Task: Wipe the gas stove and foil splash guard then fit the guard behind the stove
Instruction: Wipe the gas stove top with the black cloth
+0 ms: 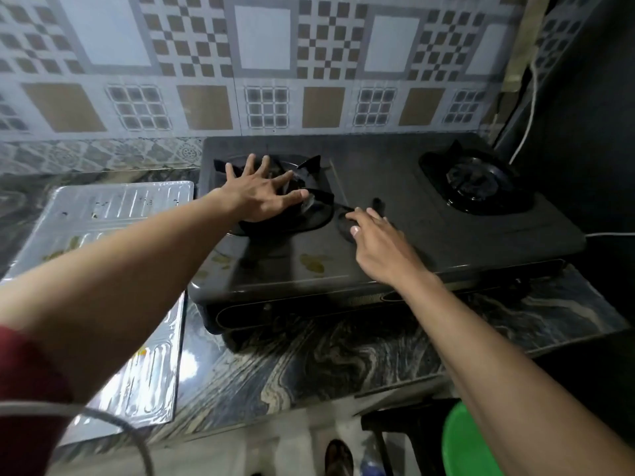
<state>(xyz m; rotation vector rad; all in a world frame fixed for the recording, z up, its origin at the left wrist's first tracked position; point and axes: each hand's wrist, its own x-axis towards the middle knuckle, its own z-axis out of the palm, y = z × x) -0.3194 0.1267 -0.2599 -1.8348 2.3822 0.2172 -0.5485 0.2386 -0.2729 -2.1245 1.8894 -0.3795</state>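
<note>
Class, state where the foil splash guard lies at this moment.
In the head view the foil splash guard lies flat on the marble counter, left of the gas stove, partly under the left forearm.

The gas stove [388,214] is being shown in black, with yellowish leaf marks printed near its front. The foil splash guard [113,214] is being seen in shiny silver, ribbed, with dark specks. The table [309,359] is being shown in dark marble, swirled with cream. The wall tiles [261,63] are being patterned in white, grey and tan checks. A green tub [464,441] is being glimpsed.
</note>
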